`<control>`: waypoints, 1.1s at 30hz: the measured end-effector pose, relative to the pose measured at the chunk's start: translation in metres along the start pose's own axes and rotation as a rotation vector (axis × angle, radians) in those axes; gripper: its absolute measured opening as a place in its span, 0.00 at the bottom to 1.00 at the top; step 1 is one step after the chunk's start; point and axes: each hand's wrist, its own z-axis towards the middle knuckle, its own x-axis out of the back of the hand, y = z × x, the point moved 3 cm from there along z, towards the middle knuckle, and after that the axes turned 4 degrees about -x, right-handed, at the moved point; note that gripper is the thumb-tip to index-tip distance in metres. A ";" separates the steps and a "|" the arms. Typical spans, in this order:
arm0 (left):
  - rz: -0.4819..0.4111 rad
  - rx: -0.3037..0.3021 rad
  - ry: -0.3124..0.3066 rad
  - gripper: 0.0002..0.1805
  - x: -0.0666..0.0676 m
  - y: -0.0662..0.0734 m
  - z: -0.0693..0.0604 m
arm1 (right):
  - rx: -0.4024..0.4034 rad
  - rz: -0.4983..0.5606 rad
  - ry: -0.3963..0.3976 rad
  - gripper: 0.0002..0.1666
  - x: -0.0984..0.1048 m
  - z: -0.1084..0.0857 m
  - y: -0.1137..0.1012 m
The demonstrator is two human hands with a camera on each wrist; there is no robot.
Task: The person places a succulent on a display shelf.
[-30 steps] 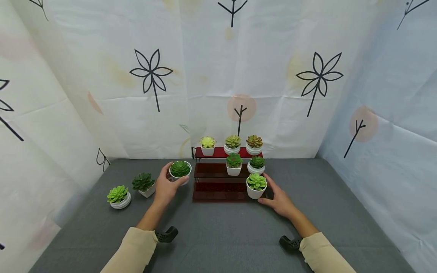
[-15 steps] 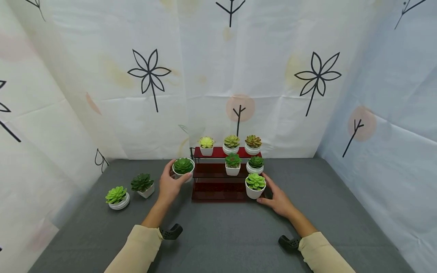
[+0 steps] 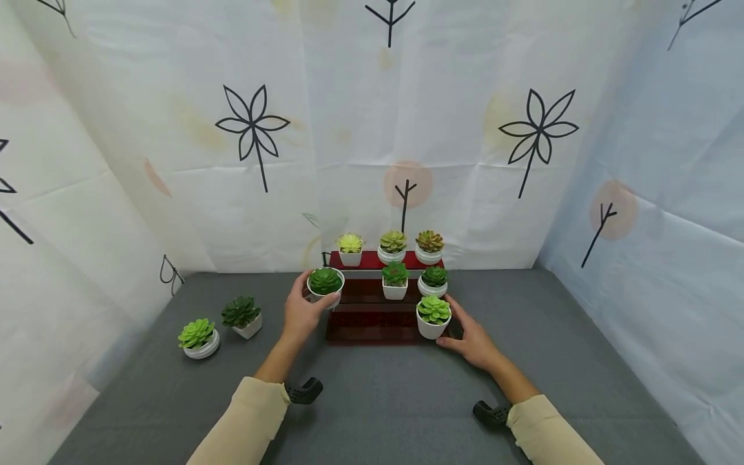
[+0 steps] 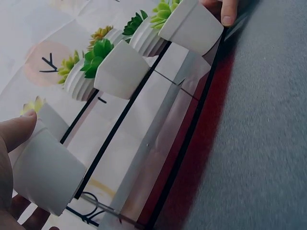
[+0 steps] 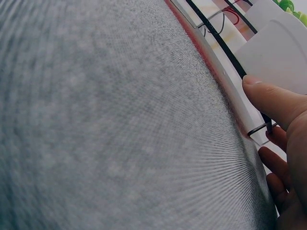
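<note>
My left hand (image 3: 302, 315) grips a white pot with a dark green succulent (image 3: 325, 281) at the left end of the middle tier of a three-tier dark red shelf (image 3: 372, 328). In the left wrist view that pot (image 4: 48, 167) is level with the tier's end; contact is unclear. My right hand (image 3: 478, 343) holds the shelf's lower right end, its thumb (image 5: 268, 96) on the black rail beside a white pot with a bright green plant (image 3: 433, 311). Two plants stand on the middle tier, a green one (image 3: 395, 274) and a darker one (image 3: 434, 278).
Three potted plants line the top tier: yellow-green (image 3: 351, 244), pale green (image 3: 392, 243) and brownish (image 3: 429, 243). Left on the grey tabletop (image 3: 383, 400) are a dark green plant (image 3: 241, 312) and a light green one (image 3: 197, 333). Patterned cloth (image 3: 360, 129) hangs behind.
My left hand has carried its pot to the right, from beside the shelf to the middle tier's left end. The right hand stays at the shelf's right end.
</note>
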 end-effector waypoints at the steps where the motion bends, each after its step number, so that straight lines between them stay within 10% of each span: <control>1: 0.006 0.004 -0.002 0.44 -0.002 0.000 0.000 | 0.000 -0.001 -0.001 0.58 0.000 0.000 0.000; 33: 0.058 -0.006 -0.111 0.47 -0.039 0.011 0.005 | -0.028 0.009 -0.012 0.58 -0.001 0.000 -0.003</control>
